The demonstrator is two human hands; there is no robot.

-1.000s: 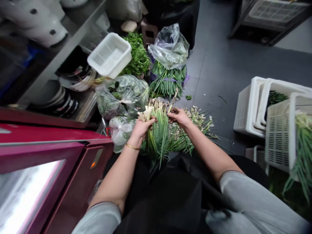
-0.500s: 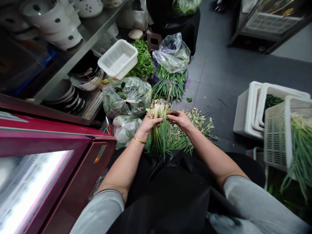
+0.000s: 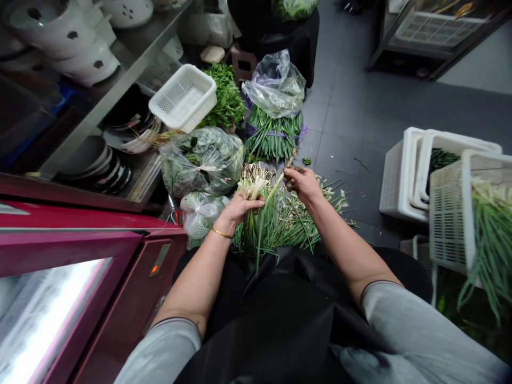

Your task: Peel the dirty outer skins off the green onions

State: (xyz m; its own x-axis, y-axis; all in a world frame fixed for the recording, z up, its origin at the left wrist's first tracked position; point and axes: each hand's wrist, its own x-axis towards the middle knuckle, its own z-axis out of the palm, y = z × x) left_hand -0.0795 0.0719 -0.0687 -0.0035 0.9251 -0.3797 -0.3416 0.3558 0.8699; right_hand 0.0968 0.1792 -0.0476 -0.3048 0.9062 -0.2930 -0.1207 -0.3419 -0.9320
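My left hand (image 3: 245, 208) is closed around a bunch of scallions (image 3: 255, 184), its pale root ends up and green leaves hanging toward my lap. To the right, my right hand (image 3: 302, 182) pinches a single scallion stalk (image 3: 277, 183) near its brownish root end. This stalk slants down to my left thumb; whether the left hand grips it too, I cannot tell. Beneath and beside the hands lies a heap of loose scallions and dry peelings (image 3: 298, 221) on the floor. A bundle of green leaves (image 3: 274, 133) partly covered by a clear plastic bag (image 3: 276, 88) stands just beyond.
Bagged greens (image 3: 203, 162), a white basket (image 3: 184, 98) and leafy greens (image 3: 228, 98) sit to the left, beside a steel shelf (image 3: 108, 101) with bowls. A red cabinet (image 3: 132, 288) is at near left. White crates (image 3: 452, 213), one with scallions (image 3: 494, 229), stand at right.
My right hand has moved slightly right and up from the bunch, and the stalk it pinches now tilts to the right. My left hand still holds the bunch. The view has shifted slightly.
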